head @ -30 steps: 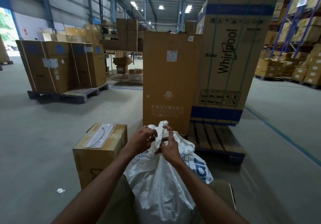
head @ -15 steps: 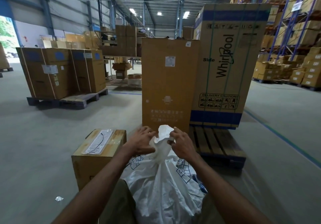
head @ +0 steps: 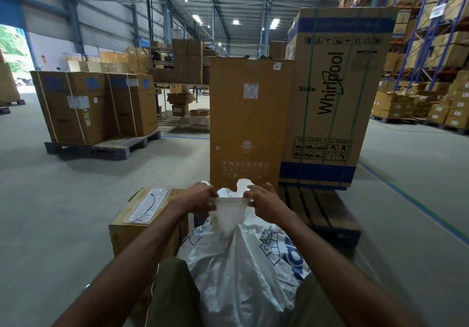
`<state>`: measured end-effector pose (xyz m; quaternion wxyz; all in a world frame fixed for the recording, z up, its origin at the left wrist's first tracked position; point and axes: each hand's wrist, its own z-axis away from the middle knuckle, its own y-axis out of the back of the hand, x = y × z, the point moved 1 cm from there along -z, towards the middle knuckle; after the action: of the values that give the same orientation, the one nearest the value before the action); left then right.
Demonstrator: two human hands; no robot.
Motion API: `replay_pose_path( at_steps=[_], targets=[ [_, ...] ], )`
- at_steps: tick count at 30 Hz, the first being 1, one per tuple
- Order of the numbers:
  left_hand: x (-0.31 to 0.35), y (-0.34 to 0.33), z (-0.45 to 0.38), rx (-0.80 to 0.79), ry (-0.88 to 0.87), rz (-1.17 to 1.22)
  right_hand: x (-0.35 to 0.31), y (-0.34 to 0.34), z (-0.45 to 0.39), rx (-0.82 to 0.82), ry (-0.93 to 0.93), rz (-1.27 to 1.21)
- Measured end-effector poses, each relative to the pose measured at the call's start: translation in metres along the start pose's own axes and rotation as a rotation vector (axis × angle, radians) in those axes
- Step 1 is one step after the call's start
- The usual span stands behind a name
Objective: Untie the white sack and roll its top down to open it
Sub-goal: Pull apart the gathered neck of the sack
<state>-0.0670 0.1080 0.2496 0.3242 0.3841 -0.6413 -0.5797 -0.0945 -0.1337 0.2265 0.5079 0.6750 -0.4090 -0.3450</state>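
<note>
Spread further apart than a moment ago, left hand (head: 200,199) and right hand (head: 264,201) each pinching the top hem of the white sack (head: 236,258), stretched taut between them; sack upright between the knees; small carton (head: 142,225) just left; wooden pallet (head: 319,212) right; tall cartons (head: 253,123) beyond.

The white sack (head: 243,270) runs off the bottom edge, its blue print (head: 291,253) creased and unreadable, and the curled fingertips hide inside its folds.
</note>
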Motion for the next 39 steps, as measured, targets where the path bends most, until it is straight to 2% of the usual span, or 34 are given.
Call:
replay_pose_path(
  at_steps=[4, 8, 11, 13, 15, 18, 22, 26, 28, 31, 32, 34, 36, 39],
  targets=[
    [0.001, 0.006, 0.0, -0.077, 0.025, -0.048, -0.019, 0.011, -0.004, 0.071, 0.01, -0.085],
    [0.018, 0.006, -0.007, -0.047, -0.126, 0.168, -0.033, 0.021, -0.014, 0.124, -0.047, -0.329],
    [0.013, 0.011, -0.009, -0.035, -0.077, 0.23, -0.026, 0.024, -0.015, 0.047, -0.017, -0.456],
    [0.003, 0.02, -0.006, -0.048, -0.033, 0.208, -0.011, 0.02, -0.012, -0.075, -0.051, -0.405],
    [-0.004, 0.029, -0.002, -0.097, 0.025, 0.193, 0.002, 0.013, -0.009, -0.173, -0.123, -0.204],
    [-0.008, 0.031, -0.001, -0.106, 0.097, 0.18, 0.005, 0.004, -0.01, -0.184, -0.19, -0.129],
    [0.014, 0.022, -0.003, -0.062, -0.027, 0.154, -0.018, 0.016, -0.008, -0.069, -0.179, -0.403],
    [0.025, 0.013, -0.005, -0.071, -0.094, 0.278, -0.034, 0.032, -0.003, 0.018, -0.103, -0.633],
    [0.017, 0.013, 0.0, -0.106, -0.075, 0.308, -0.029, 0.033, 0.004, -0.099, -0.085, -0.598],
    [0.001, 0.014, 0.009, -0.144, -0.045, 0.303, -0.014, 0.016, 0.013, -0.346, -0.161, -0.233],
    [-0.003, 0.015, 0.012, -0.143, -0.027, 0.306, -0.009, 0.01, 0.017, -0.367, -0.198, -0.117],
    [-0.009, 0.018, 0.019, -0.155, 0.014, 0.244, -0.004, 0.0, 0.02, -0.298, -0.243, -0.058],
    [-0.014, 0.017, 0.025, -0.116, 0.032, 0.123, -0.004, -0.007, 0.021, -0.225, -0.272, -0.128],
    [0.006, 0.008, 0.031, 0.029, -0.101, 0.178, -0.016, -0.009, 0.021, -0.209, -0.284, -0.227]
  ],
)
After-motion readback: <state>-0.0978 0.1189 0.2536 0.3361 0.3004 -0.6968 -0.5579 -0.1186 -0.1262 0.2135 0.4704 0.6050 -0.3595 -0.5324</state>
